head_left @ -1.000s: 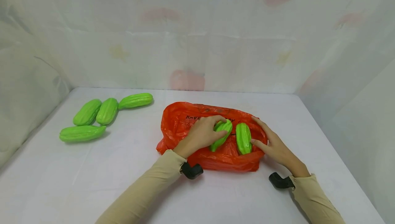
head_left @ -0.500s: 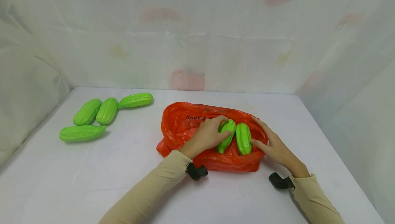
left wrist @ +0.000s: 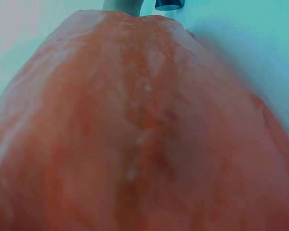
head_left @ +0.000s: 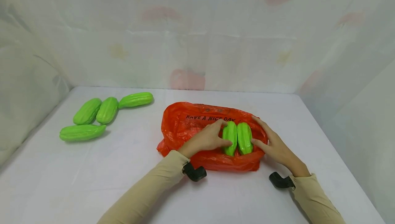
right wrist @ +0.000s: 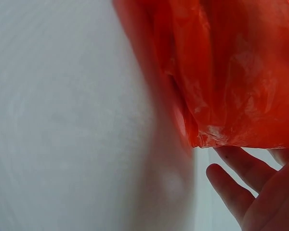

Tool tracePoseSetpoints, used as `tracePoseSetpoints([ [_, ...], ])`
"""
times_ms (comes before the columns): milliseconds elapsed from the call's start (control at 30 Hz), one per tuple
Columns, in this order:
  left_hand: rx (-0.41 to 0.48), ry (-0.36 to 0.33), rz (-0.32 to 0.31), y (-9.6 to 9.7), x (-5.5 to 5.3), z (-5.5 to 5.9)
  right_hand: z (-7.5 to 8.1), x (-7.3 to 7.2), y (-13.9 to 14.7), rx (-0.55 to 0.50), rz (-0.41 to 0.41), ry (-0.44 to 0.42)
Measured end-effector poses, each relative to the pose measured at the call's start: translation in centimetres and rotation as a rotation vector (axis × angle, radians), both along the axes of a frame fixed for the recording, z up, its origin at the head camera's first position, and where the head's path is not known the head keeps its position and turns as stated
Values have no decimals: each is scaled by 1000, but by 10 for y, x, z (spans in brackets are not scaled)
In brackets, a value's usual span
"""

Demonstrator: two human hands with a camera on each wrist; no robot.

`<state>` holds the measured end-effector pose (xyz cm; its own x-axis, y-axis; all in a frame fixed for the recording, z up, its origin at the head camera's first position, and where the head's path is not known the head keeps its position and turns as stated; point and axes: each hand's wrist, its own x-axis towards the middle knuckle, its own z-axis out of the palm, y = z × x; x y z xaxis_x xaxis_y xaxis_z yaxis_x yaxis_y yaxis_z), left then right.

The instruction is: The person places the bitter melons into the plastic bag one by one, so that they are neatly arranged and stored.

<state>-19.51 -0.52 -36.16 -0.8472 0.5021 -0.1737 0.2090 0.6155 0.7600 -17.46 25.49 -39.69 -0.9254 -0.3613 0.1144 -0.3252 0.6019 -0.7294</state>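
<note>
Left hand (head_left: 207, 137) grasping left gourd (head_left: 230, 134) in red bag (head_left: 176, 124) | gourd at 3 o'clock, axis 12–6 | left nearer | right hand (head_left: 274, 145) gripping bag rim

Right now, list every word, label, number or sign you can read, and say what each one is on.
"HAVE A NICE DAY": black capitals on the red bag, in the head view.
Below those words on the bag: a small printed row of marks, too small to read.
Above them, near the bag's far rim: faint dark marks, too unclear to read.
Wrist views: no readable text.
</note>
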Motion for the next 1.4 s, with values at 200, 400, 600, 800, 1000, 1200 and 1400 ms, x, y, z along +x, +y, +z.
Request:
tracePoseSetpoints([
  [200, -1, 5, -5, 0, 1, -1, 2, 1, 0, 8, 4, 12],
  [400, -14, -1, 9, -1, 2, -1, 2, 0, 1, 0, 6, 7],
  [600, 1, 4, 5, 2, 1, -2, 2, -2, 2, 14, 1, -4],
  [800, 0, 6, 0, 6, 0, -1, 3, -2, 3, 13, -8, -20],
  [1000, -10, 13, 8, 3, -1, -1, 2, -4, 2, 10, -4, -20],
  [1200, -48, 63, -3, -2, -1, 2, 1, -3, 2, 6, -4, -16],
  [1400, -59, 83, -9, -4, -2, 2, 1, -2, 2, 12, -10, -7],
])
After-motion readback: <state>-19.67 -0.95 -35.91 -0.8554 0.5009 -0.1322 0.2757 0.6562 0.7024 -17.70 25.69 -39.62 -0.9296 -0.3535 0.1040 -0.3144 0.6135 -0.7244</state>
